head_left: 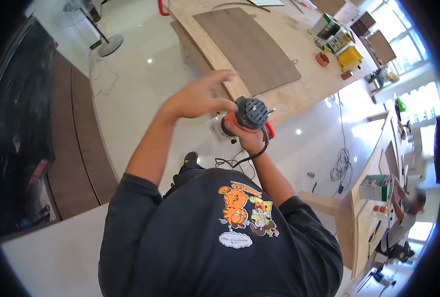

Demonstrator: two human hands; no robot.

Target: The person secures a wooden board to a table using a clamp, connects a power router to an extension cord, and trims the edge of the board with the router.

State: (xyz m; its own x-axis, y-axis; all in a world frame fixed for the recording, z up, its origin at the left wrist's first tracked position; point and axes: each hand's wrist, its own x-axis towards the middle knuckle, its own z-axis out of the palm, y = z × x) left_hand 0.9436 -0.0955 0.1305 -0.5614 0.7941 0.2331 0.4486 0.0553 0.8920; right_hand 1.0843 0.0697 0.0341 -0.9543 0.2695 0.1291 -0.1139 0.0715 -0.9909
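My right hand (pixel 248 138) is wrapped round the orange-red body of a trim router (pixel 252 114), its dark vented motor cap facing up. On the router's left side shows a clear plastic base (pixel 220 129), and a black cord loops down past my right wrist. My left hand (pixel 197 96) is open, fingers spread, with the thumb right at the motor cap. Just beyond both hands is the corner of a wooden worktable (pixel 274 106), bearing a large brown wood panel (pixel 244 49). A pale wooden strip (pixel 205 47) runs along the table's left edge.
Tins (pixel 326 25), a yellow container (pixel 349 57) and a roll of tape (pixel 322 59) stand on the table's far right. Cables (pixel 343 166) lie coiled on the floor. A fan (pixel 111 44) stands at upper left. At right, another person (pixel 403 218) works beside a second table (pixel 356 222).
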